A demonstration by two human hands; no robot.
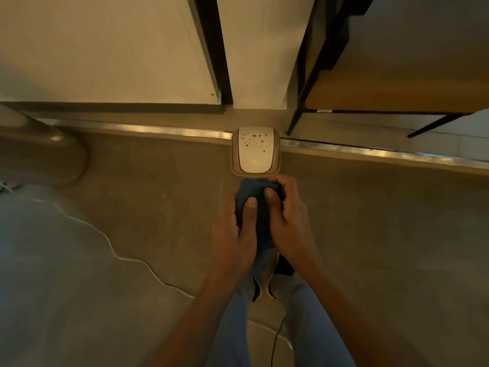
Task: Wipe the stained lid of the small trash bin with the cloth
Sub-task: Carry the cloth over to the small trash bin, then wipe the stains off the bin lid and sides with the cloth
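I see left hand and right hand both gripping cloth, fingers curled round it, just short of bin; lid closed, brown-spotted.

Dim warm light, soft wide-angle edge distortion

Small beige square trash bin upright on floor; white closed lid brown-spotted. Dark blue folded cloth just short of it.
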